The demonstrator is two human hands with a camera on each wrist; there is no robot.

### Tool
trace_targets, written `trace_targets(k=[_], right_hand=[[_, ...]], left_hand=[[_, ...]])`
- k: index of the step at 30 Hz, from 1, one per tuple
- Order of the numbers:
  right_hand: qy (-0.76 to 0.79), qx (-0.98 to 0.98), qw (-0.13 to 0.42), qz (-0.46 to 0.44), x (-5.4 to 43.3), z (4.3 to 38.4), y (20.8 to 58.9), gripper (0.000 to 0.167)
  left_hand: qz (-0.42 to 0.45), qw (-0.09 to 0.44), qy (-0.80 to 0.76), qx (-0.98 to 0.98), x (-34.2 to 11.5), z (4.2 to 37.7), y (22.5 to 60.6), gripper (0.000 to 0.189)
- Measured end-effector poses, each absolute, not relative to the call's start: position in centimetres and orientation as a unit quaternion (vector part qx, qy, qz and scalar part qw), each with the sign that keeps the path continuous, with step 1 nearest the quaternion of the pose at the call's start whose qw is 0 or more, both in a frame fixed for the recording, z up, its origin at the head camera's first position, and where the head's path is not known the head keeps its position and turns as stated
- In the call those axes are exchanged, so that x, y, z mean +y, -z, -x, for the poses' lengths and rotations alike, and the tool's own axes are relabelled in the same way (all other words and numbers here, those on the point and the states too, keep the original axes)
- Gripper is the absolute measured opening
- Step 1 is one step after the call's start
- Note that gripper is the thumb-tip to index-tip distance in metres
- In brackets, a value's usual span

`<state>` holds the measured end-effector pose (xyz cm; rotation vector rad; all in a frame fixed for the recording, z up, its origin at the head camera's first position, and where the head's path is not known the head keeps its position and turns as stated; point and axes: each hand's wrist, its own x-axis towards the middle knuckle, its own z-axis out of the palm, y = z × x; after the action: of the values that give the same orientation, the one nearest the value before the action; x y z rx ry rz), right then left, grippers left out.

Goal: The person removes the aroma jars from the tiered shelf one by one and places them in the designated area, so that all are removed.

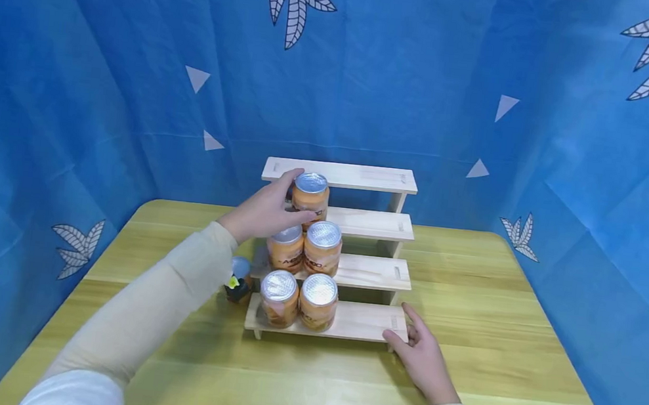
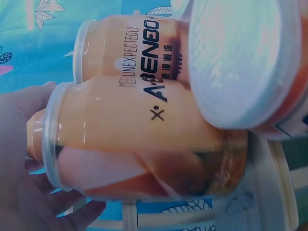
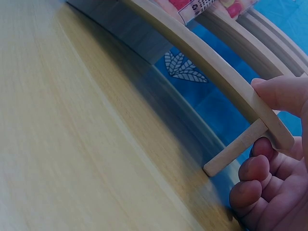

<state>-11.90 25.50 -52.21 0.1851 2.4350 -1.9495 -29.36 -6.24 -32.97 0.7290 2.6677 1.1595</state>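
My left hand (image 1: 269, 206) grips an orange can with a silver lid (image 1: 310, 191) at the second-highest step of a pale wooden tiered rack (image 1: 361, 270), thumb across its front. In the left wrist view, the fingers curl near the lid end of a can (image 2: 144, 130). Below it, two cans stand side by side on the step beneath, the right one (image 1: 322, 248) in plain sight. Two more, including a left can (image 1: 279, 298), stand on the lowest step. My right hand (image 1: 423, 358) holds the lowest step's right end, thumb against the board's edge and fingers curled beneath.
Left of the rack, another can (image 1: 240, 267) sits on the wooden table (image 1: 522, 355), partly covered by the left wrist's black camera (image 1: 237, 289). Blue patterned cloth (image 1: 397, 71) hangs behind the table and along both sides.
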Motion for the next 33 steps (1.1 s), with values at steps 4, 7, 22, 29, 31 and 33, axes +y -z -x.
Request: trace_targets(k=[4, 7, 22, 29, 31, 33], right_hand=[[0.62, 0.782, 0.008, -0.063, 25.5, 12.1, 52.2, 0.086], [0.623, 0.78, 0.01, -0.059, 25.3, 12.4, 52.1, 0.085], [0.633, 0.771, 0.01, -0.068, 25.5, 11.9, 52.2, 0.083], [0.626, 0.777, 0.012, -0.067, 25.6, 11.9, 52.0, 0.084], [0.626, 0.777, 0.015, -0.069, 25.6, 11.9, 52.0, 0.084], [0.627, 0.776, 0.017, -0.068, 25.6, 12.0, 52.0, 0.084]], left_hand=[[-0.239, 0.063, -0.384, 0.89, -5.7, 29.8, 32.8, 0.1], [-0.239, 0.06, -0.386, 0.889, -5.6, 29.9, 32.4, 0.098], [-0.224, 0.056, -0.407, 0.884, -5.4, 29.9, 32.5, 0.086], [-0.224, 0.037, -0.405, 0.886, -6.3, 29.9, 32.1, 0.086], [-0.223, 0.03, -0.407, 0.885, -6.5, 29.9, 31.7, 0.086], [-0.22, 0.024, -0.411, 0.884, -6.8, 29.8, 31.4, 0.086]])
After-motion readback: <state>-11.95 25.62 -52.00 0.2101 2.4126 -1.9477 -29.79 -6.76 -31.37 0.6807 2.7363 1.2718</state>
